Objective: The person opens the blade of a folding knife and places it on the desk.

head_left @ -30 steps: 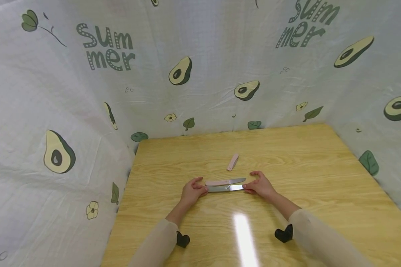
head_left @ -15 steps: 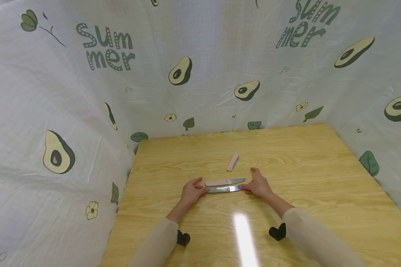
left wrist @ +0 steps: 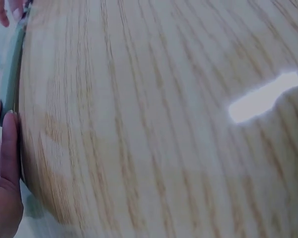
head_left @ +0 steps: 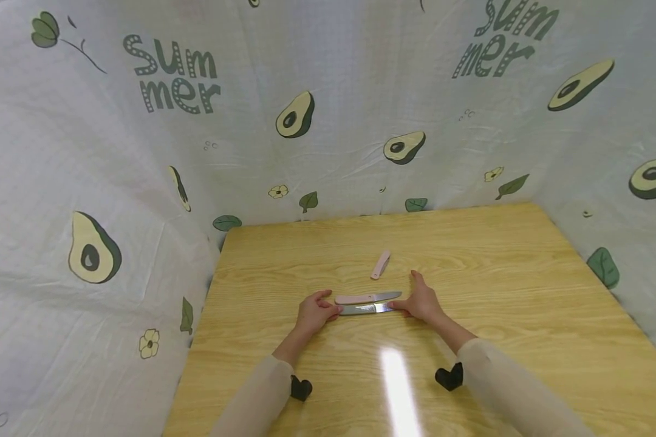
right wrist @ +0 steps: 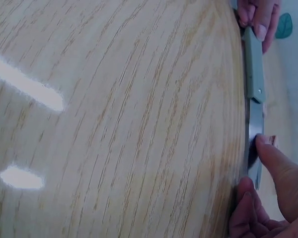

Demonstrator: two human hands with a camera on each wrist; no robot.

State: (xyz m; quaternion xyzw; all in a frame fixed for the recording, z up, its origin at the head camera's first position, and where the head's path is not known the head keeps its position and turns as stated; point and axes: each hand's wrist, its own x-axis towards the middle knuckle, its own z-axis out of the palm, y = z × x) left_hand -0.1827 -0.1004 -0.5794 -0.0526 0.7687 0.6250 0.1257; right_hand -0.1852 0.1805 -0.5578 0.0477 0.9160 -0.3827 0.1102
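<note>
A folding knife with a grey-green handle (head_left: 356, 309) lies unfolded across the table, its bright blade pointing right. My left hand (head_left: 311, 312) pinches the butt of that handle between thumb and finger, as the left wrist view also shows. On the blade (right wrist: 255, 121), my right hand (head_left: 425, 302) has its thumb on one face and curled fingers at the other side, gripping it; the tip is partly covered. Just behind it, nearly parallel, lies an unfolded pink-handled knife (head_left: 355, 299). Farther back rests a folded pink knife (head_left: 381, 265), set at a slant.
The wood-grain table (head_left: 284, 255) carries a bright light reflection (head_left: 398, 388) near its front. A white cloth (head_left: 350, 73) printed with avocados and leaves hangs behind and at both sides.
My right hand has slid left along the blade from near its tip, and its index finger has straightened away from the thumb. The left hand and the pink knives have stayed put.
</note>
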